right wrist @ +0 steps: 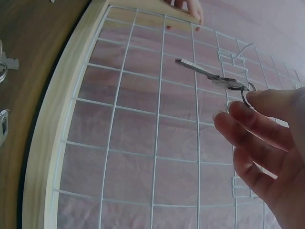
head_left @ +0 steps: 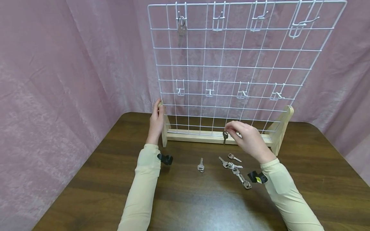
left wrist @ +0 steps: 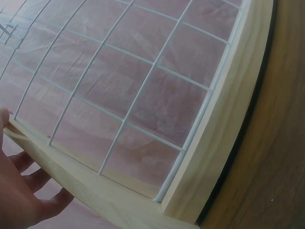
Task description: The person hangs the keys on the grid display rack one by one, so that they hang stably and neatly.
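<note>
The far side of the table (head_left: 190, 199) is taken up by a white wire grid (head_left: 204, 66), which is held upright in a wooden stand (head_left: 179, 137) with a pink curtain (head_left: 95, 64) behind. Four upper hooks (head_left: 255, 29) and four lower hooks (head_left: 209, 93) are fixed to the grid. The upper hook at the far left is occupied by a hanging key (head_left: 181, 30). In front of the stand a lone key (head_left: 200, 166) is laid near the middle, while a cluster of keys (head_left: 230, 165), a single key (head_left: 234, 157) and a ringed set of keys (head_left: 241, 178) are laid below the right hand (head_left: 247, 136).

The grid's foot is bounded by the crossbar (head_left: 196, 138), its lower sides by the left side piece (head_left: 165, 134) and right side piece (head_left: 284, 130). A strip of table is left between crossbar and loose keys, and a gap is seen between lone key and cluster.

The left side piece is gripped near its upper end by the left hand (head_left: 157, 121), its fingers curled behind the wood. A ring (right wrist: 243, 98) is pinched between the right hand's thumb and fingertips; from it the held key (head_left: 225, 137) is hung, before the grid's lower part and apart from the hooks. The hands are set well apart.
</note>
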### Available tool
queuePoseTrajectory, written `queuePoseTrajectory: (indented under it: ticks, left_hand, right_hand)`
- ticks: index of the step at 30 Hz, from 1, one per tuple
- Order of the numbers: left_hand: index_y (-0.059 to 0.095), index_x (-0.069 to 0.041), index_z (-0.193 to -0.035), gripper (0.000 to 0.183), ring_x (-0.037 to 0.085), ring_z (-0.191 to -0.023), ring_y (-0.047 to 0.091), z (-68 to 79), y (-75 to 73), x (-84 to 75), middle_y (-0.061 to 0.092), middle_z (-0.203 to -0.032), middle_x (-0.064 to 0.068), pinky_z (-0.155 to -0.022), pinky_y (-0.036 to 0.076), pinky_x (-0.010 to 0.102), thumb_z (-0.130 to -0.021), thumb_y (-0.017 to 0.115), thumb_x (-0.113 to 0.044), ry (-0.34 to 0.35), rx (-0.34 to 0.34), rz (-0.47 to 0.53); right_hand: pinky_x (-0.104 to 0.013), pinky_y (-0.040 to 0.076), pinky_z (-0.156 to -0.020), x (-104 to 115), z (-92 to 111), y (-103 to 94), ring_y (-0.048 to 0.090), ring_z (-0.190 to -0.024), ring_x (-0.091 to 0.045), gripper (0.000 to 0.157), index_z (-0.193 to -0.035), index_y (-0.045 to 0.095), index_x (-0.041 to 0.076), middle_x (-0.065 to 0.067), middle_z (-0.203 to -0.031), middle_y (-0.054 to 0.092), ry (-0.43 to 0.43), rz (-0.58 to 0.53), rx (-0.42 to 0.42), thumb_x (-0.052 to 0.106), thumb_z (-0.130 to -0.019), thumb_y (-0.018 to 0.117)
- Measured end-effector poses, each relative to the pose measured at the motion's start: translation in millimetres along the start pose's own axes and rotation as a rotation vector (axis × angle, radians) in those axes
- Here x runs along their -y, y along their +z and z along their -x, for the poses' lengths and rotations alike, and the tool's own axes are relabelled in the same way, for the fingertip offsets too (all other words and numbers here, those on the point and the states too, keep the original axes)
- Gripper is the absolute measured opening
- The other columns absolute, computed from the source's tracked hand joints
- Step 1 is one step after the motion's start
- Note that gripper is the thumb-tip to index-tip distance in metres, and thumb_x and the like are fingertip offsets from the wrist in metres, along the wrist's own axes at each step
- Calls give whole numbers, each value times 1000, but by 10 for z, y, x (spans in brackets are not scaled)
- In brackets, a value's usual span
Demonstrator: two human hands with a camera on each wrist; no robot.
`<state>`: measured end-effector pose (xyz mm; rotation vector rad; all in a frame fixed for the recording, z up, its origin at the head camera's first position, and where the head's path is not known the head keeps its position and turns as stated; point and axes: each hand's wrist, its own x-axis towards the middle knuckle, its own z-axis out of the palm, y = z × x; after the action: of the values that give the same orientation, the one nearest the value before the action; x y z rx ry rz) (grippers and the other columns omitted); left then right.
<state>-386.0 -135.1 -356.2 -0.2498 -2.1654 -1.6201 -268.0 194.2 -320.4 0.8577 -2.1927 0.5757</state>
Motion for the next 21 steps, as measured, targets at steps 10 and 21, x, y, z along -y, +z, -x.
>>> queuePoseTrajectory:
  ticks: [10, 21]
  left_hand:
    - [31, -30, -151, 51, 33, -132, 47, 1, 5, -14, 46, -147, 15, -108, 37, 54, -103, 35, -49, -5, 12, -6]
    - [32, -31, -151, 52, 34, -132, 47, 7, -13, -13, 44, -149, 15, -108, 37, 55, -102, 35, -50, -8, 9, -12]
  right_hand:
    - [-30, 52, -66, 21, 3, -61, 63, -74, -10, 12, -95, 68, 7, -1, -87, 72, 56, 5, -19, -1, -86, 69]
    - [-16, 42, -58, 23, -193, -283, 53, -63, -5, 12, -92, 68, 7, -1, -78, 70, 23, 62, -92, -2, -84, 71]
